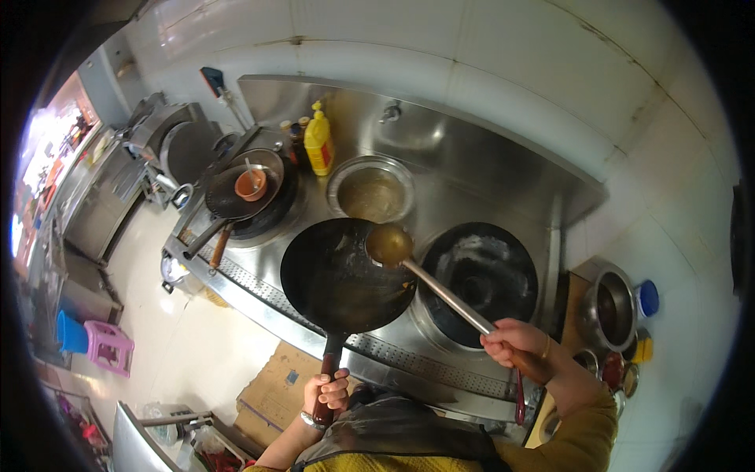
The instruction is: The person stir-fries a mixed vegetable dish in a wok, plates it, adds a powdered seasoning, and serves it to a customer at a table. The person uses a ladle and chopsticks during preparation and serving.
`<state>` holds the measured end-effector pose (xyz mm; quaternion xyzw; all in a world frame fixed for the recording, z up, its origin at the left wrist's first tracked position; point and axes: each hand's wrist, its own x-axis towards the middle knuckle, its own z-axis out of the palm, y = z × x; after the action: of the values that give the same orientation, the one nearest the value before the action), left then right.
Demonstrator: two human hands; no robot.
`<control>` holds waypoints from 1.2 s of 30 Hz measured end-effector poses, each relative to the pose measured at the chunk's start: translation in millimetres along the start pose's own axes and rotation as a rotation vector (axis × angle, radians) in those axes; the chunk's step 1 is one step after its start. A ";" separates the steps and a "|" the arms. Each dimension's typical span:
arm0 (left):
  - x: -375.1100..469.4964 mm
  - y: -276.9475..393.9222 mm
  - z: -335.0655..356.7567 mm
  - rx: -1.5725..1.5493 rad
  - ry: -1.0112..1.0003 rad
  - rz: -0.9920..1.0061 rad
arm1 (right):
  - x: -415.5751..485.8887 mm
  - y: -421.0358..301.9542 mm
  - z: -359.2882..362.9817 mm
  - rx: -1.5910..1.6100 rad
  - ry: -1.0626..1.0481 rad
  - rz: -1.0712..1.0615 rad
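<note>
My left hand [328, 392] grips the brown handle of a black wok [336, 283], which sits over the steel range just left of the right burner. My right hand [513, 342] holds a long-handled metal ladle [442, 292] near its wooden end. The ladle's bowl, with yellowish liquid in it, hangs over the wok's upper right rim. Inside the wok the surface is dark, with a small yellow scrap near the right edge. Behind the ladle stands a steel basin of cloudy liquid [370, 200]. To the right lies a round black burner [481, 283] with whitish marks.
On the left burner rest stacked pans [221, 197] holding an orange bowl [250, 185]. A yellow pump bottle [319, 141] stands beside dark bottles at the backsplash. A tap [390, 112] juts from the backsplash. Steel bowls [610, 307] line the right side. Cardboard [277, 383] covers some floor.
</note>
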<state>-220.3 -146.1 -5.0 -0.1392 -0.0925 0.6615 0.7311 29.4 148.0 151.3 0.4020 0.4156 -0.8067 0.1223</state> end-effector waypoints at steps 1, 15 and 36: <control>4.6 0.8 -0.3 -0.005 -0.014 -0.044 | -14.3 4.6 8.0 0.025 -0.040 0.016; 83.7 -6.9 -21.1 0.024 -0.019 -0.648 | -59.5 130.4 57.7 0.167 0.473 -0.092; 174.5 -56.3 -81.6 0.872 0.416 -0.755 | 27.6 196.3 -41.2 -0.231 1.144 -0.720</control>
<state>-122.4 15.6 -72.3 0.0891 0.2886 0.2926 0.9073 138.4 60.9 4.6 0.5858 0.6061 -0.4083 -0.3503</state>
